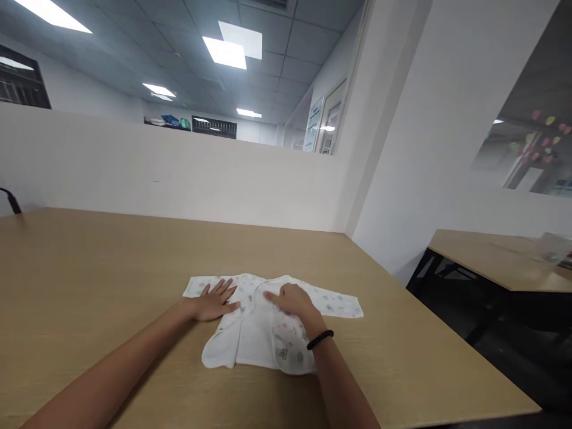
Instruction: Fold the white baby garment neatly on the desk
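Note:
A small white baby shirt [257,339] with a printed pattern lies on the table, its two sleeves stretched out to the sides and its front parted, showing the plain white inside. My left hand [214,302] rests flat on the shirt near the left sleeve, fingers spread. Near the neckline, my right hand [292,300] is closed over the right front panel, fingers curled and thumb pointing left; the fingertips are hidden. A black bead bracelet [320,339] circles my right wrist.
The wooden table [111,256] ends at a low white partition [179,179] behind and a slanting edge on the right. A second table [500,259] with black legs stands further right. A black cable [12,201] shows at the far left.

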Action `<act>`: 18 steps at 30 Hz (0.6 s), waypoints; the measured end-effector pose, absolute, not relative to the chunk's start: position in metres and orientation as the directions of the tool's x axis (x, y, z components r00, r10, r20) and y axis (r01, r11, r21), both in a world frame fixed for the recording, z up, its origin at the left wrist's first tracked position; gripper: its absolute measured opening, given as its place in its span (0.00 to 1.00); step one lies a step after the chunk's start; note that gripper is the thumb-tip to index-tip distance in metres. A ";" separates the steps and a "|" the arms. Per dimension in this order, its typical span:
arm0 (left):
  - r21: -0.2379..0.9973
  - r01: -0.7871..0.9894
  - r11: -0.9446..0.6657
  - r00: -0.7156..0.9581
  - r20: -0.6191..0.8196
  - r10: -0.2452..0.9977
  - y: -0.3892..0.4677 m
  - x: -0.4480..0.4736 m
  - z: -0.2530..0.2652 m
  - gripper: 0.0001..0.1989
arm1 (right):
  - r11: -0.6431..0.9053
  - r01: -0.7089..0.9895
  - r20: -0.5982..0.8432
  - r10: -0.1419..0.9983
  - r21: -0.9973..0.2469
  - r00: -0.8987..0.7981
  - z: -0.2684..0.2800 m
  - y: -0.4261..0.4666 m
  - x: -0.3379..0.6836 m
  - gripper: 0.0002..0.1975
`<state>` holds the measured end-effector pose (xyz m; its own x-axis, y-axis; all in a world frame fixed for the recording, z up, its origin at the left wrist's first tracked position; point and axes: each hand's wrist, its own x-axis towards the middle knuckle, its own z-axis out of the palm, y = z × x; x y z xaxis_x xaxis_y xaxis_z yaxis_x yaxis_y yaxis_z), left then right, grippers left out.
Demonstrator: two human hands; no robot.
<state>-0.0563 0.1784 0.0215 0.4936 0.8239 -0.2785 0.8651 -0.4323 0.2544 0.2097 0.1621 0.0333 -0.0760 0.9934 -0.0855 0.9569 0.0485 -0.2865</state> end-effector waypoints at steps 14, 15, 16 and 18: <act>0.074 0.874 -0.480 0.481 -0.274 0.833 0.134 -0.046 0.075 0.26 | 0.035 0.754 -0.208 0.952 -0.656 -0.225 0.016 0.168 0.174 0.07; 0.069 0.878 -0.473 0.467 -0.329 0.821 0.132 -0.045 0.075 0.20 | 0.016 0.721 -0.216 0.949 -0.692 -0.229 0.015 0.168 0.177 0.07; 0.070 0.878 -0.473 0.465 -0.361 0.809 0.132 -0.045 0.075 0.15 | 0.001 0.690 -0.227 0.944 -0.724 -0.239 0.014 0.169 0.180 0.07; 0.130 0.861 -0.491 0.500 -0.389 0.774 0.135 -0.049 0.074 0.07 | -0.023 0.626 -0.248 0.929 -0.779 -0.275 0.014 0.170 0.186 0.08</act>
<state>-0.0494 0.1345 0.0742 0.5001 0.7738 -0.3888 0.8613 -0.4912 0.1301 0.1864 0.1703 0.0136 -0.2749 0.9288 -0.2484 0.6261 -0.0231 -0.7794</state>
